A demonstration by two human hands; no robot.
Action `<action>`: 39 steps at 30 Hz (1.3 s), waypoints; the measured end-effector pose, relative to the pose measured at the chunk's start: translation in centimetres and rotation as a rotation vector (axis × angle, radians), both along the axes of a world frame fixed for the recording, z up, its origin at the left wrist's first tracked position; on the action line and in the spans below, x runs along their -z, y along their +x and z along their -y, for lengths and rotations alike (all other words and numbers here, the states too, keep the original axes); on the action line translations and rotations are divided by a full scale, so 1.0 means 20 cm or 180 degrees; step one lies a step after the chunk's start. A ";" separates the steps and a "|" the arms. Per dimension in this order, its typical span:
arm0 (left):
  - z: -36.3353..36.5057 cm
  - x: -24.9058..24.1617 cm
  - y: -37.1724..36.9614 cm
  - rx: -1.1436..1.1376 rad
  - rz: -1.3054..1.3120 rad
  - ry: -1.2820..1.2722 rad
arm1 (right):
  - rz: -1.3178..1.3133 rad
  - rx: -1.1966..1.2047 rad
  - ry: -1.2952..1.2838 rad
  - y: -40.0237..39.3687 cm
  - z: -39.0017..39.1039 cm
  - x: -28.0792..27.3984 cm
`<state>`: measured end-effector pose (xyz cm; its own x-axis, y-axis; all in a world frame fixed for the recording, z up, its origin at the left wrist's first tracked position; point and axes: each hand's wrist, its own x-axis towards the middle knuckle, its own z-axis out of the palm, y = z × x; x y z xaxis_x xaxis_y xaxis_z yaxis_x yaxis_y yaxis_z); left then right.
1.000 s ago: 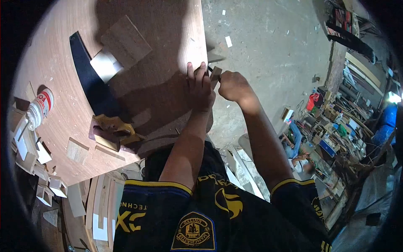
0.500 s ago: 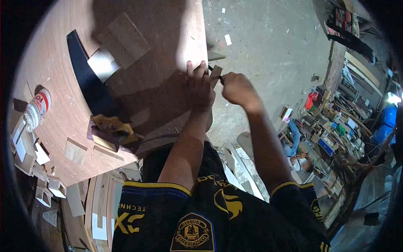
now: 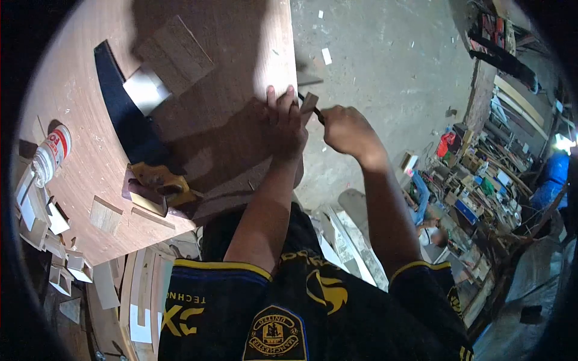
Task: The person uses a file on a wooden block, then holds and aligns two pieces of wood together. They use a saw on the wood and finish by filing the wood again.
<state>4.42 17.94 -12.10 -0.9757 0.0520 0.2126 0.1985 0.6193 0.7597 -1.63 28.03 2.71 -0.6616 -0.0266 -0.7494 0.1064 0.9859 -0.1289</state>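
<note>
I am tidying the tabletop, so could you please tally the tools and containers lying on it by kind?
Dark-bladed handsaw with yellow wooden handle: 1
White glue bottle with red label: 1
Total: 2

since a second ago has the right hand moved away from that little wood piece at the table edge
Yes. The right hand has drawn back right and down from the wood piece.

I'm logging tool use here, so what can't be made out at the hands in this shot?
Head view:
- Thin dark tool in the right hand: grip hidden by fist, type unclear.
- Small wooden piece: partly behind left hand.
- White glue bottle: label blurred.
</note>
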 end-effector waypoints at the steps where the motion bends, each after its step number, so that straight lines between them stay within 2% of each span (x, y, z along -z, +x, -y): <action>1: 0.01 -0.03 0.03 0.0040 0.0034 0.0013 | 0.0034 0.0040 0.0013 0.04 0.00 0.03; 3: 0.01 -0.04 -0.02 0.0080 0.0038 0.0003 | 0.0039 0.0118 0.0285 0.03 0.02 0.12; 7: 0.00 -0.04 -0.04 -0.0023 0.0025 -0.0034 | -0.0073 -0.0148 0.0117 0.01 -0.01 0.06; 9: 0.01 -0.04 -0.02 -0.0020 -0.0041 -0.0308 | -0.0157 0.0064 0.0189 0.05 0.01 0.05; 12: 0.00 -0.02 -0.02 -0.0134 -0.0199 -0.0162 | 0.0040 -0.0008 0.0359 0.02 0.03 0.11; 13: 0.00 -0.02 -0.03 -0.0141 -0.0226 -0.0167 | -0.0142 0.0091 0.0246 0.03 0.03 0.11; 16: 0.01 -0.02 -0.01 -0.0067 -0.0008 -0.0346 | 0.0048 -0.0020 0.0178 0.00 0.03 -0.02; 17: 0.01 -0.03 0.02 -0.0057 0.0064 -0.0233 | -0.0339 -0.0218 0.0161 0.06 0.02 0.02; 20: -0.01 0.01 -0.01 -0.0095 -0.0119 -0.0207 | -0.0014 0.0006 0.0333 0.03 0.03 0.11; 21: -0.01 0.01 -0.02 -0.0108 -0.0085 -0.0273 | -0.0358 -0.0227 0.0232 0.02 0.03 0.09; 23: -0.01 0.01 0.00 -0.0162 0.0003 -0.0277 | -0.0370 -0.0161 0.0094 0.04 -0.01 0.03; 24: -0.01 0.00 -0.01 -0.0192 0.0044 -0.0289 | -0.0364 -0.0087 -0.0050 0.03 0.00 -0.01; 26: 0.02 -0.06 -0.02 0.0091 0.0179 -0.0105 | -0.0211 -0.0102 0.0138 0.06 0.02 0.04; 28: 0.01 -0.06 -0.02 0.0061 0.0015 -0.0055 | -0.0313 -0.0033 0.0330 0.06 0.03 0.12; 30: 0.01 -0.04 -0.01 -0.0076 0.0032 -0.0389 | -0.0199 -0.0096 0.0297 0.04 0.00 0.07; 32: 0.02 -0.02 -0.03 -0.0052 0.0058 -0.0514 | 0.0008 0.0032 -0.0132 -0.03 0.00 -0.06; 34: 0.02 -0.05 -0.01 0.0111 0.0290 -0.0572 | 0.0078 0.0076 0.0072 0.06 0.00 0.01; 35: 0.00 -0.04 0.00 -0.0028 0.0228 -0.0173 | 0.0076 0.0161 0.0163 0.08 -0.02 0.08; 39: 0.00 -0.03 -0.02 -0.0037 0.0078 -0.0119 | 0.0012 0.0149 -0.0011 -0.02 -0.01 -0.02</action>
<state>4.10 17.84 -11.42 -0.9812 0.0480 0.1867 0.1727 0.6494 0.7405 -2.03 28.33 3.12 -0.6592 0.0017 -0.7519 0.1529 0.9794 -0.1318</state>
